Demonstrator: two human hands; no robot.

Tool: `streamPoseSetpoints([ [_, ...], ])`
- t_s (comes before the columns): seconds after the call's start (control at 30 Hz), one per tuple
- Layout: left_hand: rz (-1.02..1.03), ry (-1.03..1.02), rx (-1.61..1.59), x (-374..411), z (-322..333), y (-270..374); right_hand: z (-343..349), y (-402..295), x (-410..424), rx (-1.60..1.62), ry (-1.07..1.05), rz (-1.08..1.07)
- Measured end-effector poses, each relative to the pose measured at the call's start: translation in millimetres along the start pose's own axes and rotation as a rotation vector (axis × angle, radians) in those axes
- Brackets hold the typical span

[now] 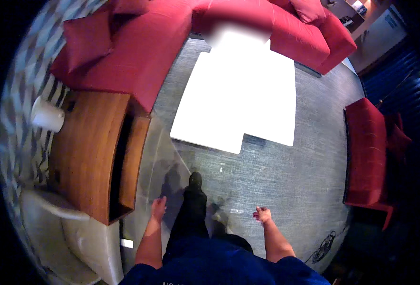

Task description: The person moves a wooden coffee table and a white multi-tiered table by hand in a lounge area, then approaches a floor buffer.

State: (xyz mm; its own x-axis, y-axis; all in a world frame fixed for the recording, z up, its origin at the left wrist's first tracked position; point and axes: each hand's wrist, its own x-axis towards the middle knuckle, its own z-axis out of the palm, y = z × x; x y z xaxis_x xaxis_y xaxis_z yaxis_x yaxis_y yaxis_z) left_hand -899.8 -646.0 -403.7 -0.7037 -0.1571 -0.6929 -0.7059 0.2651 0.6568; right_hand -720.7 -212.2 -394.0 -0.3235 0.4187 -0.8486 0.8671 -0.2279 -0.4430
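Note:
My left hand hangs by my left side, its fingers loosely curled and no object seen in it. The wooden side cabinet, with a dark gap along its inner side, is nearest to that hand, but apart from it. My right hand hangs over the grey carpet, touching nothing, fingers loosely bent. Before me stand low white tables, so bright that nothing on their tops can be made out. One dark shoe is forward on the floor.
Red sofas surround the tables' far side; a red seat stands at right. On the cabinet is a white cylindrical object. A beige armchair is close at left. A coiled black cable lies on the floor at right.

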Motion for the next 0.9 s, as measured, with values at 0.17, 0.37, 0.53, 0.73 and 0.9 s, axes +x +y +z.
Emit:
streamPoseSetpoints([
  [0.17, 0.285, 0.007, 0.347, 132.1, 80.1, 114.9, 32.9, -76.3, 100.5, -0.147, 0.146, -0.064],
  [0.37, 0.267, -0.023, 0.472, 233.2, 125.2, 179.3, 95.5, -225.1, 143.1, -0.243, 0.349, -0.171],
  [0.53, 0.261, 0.096, 0.414, 305.2, 144.0, 156.6, 105.4, -242.9, 210.2, 0.304, 0.068, 0.037],
  [0.73, -0.004, -0.198, 0.177, 302.7, 161.5, 200.6, 114.8, -250.2, 241.1, 0.486, 0.066, 0.12],
  [0.9, 0.123, -0.173, 0.139, 302.2, 159.8, 194.5, 117.4, -255.2, 234.7, 0.327, 0.183, 0.132],
])
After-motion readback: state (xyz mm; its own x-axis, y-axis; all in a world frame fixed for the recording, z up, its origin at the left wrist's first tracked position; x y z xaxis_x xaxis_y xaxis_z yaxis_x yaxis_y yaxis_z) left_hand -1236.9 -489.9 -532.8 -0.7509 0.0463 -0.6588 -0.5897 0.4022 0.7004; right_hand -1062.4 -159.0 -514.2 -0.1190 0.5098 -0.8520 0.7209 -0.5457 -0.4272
